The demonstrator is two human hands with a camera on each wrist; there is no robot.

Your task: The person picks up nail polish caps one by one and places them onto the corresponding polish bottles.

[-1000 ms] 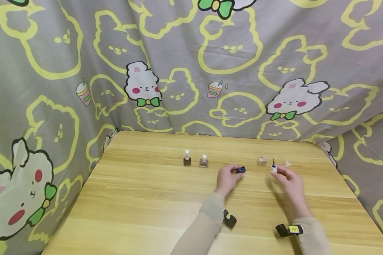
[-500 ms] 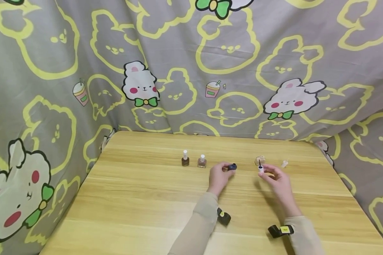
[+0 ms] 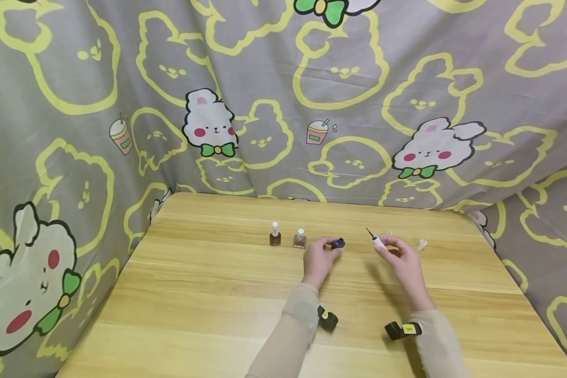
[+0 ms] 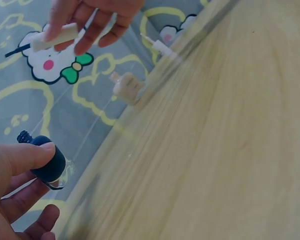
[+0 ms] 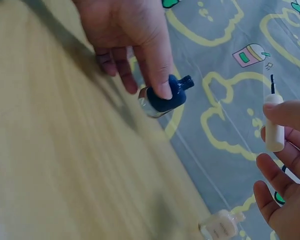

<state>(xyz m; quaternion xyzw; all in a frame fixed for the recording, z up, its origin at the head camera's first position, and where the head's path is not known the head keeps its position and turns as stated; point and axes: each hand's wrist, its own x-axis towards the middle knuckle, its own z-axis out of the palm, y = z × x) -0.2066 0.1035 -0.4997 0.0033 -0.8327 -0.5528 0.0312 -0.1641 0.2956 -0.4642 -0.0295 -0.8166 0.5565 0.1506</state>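
Between thumb and fingers, the left hand [image 3: 318, 260] pinches a dark blue nail polish bottle [image 3: 338, 243], uncapped, its neck bare and tilted in the left wrist view [image 4: 50, 160]. The right hand [image 3: 403, 262] holds a white cap [image 3: 378, 242] with a thin dark brush pointing up and left; the right wrist view shows the cap [image 5: 275, 125] pinched by thumb and fingers. The two hands are apart, bottle left of brush. Behind the right hand lies a pale beige bottle [image 4: 129, 87], uncapped, largely hidden in the head view.
A dark brown bottle [image 3: 275, 239] and a mauve bottle [image 3: 300, 241], both with white caps, stand left of the left hand. Another white cap with a brush [image 3: 422, 244] is on the table right of the right hand. A patterned curtain [image 3: 264, 79] hangs behind the table.
Both hands have moved left, the right one farther, narrowing the gap between them. The brush has tipped from upright toward the left. Both hands keep their hold.
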